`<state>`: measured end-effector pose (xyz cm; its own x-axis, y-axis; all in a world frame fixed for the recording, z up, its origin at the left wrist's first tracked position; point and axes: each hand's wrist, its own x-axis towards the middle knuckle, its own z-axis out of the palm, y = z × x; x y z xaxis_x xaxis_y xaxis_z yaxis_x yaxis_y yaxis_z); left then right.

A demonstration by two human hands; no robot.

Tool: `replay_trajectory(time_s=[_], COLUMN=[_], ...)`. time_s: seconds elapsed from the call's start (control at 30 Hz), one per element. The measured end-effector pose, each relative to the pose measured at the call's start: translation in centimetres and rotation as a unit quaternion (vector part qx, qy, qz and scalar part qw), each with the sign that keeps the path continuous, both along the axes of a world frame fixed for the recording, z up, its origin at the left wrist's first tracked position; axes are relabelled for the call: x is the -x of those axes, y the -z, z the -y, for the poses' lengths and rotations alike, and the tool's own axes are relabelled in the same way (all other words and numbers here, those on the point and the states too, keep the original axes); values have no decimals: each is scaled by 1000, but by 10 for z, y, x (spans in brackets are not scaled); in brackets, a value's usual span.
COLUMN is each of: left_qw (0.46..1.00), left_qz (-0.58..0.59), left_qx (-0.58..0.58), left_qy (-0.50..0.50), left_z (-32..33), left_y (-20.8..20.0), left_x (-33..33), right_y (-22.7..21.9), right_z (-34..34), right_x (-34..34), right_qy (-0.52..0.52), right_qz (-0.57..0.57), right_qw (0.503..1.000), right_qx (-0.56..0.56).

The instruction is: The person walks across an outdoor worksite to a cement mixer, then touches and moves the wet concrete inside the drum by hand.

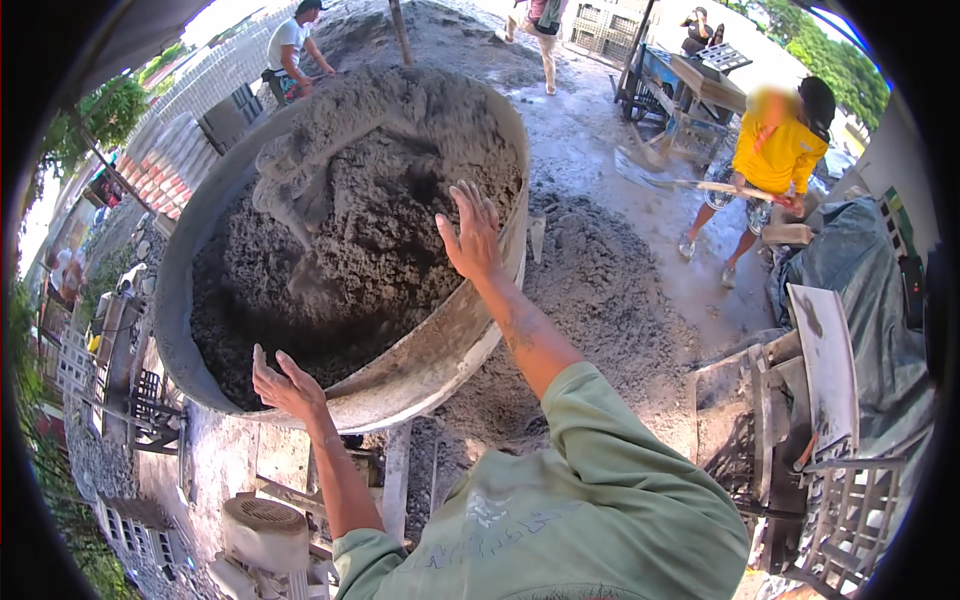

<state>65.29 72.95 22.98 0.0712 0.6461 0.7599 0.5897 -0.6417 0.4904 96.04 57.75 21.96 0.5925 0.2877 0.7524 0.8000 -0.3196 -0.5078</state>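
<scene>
A large round mixing drum (440, 365) stands right in front of me, its wall coated in dried cement. Inside lies dark, crumbly concrete mix (370, 250), with caked mixer blades (300, 190) partly buried in it. My left hand (288, 385) is held over the near left rim, fingers stretched and nothing in them. Over the right side of the drum my right hand (472, 235) is raised with its fingers spread, also bare. Whether either hand touches the drum cannot be made out.
A heap of grey mix (590, 300) lies right of the drum. Beyond it a person in yellow (775, 150) holds a shovel (690, 184). Another person (290, 55) bends at the drum's far left. A motor (265, 535) sits below left; wooden frames and a tarp (860, 280) stand right.
</scene>
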Motion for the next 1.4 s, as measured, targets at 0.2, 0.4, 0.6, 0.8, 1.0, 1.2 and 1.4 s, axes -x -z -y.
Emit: replay_trajectory(time_s=[0.2, 0.4, 0.6, 0.8, 1.0, 1.2, 1.4], left_qw=[1000, 996, 997, 997, 997, 997, 998], left_qz=[3, -53, -47, -49, -47, -49, -38], left_qx=[13, 61, 66, 60, 58, 64, 53], left_qy=[-8, -24, -20, -20, -18, -23, -24], left_z=[1, -2, -2, -1, 1, 1, -2], left_y=[-2, -1, -1, -3, -4, -4, -1], left_x=[1, -4, 0, -1, -2, -3, -1], right_y=[2, -1, 2, 3, 0, -2, -4], right_z=[-3, 4, 1, 1, 3, 4, 5], right_x=[0, 0, 2, 1, 1, 3, 6], right_qy=[-2, 13, -1, -7, -2, -4, -4], right_qz=[1, -17, -10, -22, -17, -30, -48], right_qw=[1000, 1000, 1000, 1000, 1000, 1000, 999], right_qx=[-7, 14, 1, -1, -8, 0, 11])
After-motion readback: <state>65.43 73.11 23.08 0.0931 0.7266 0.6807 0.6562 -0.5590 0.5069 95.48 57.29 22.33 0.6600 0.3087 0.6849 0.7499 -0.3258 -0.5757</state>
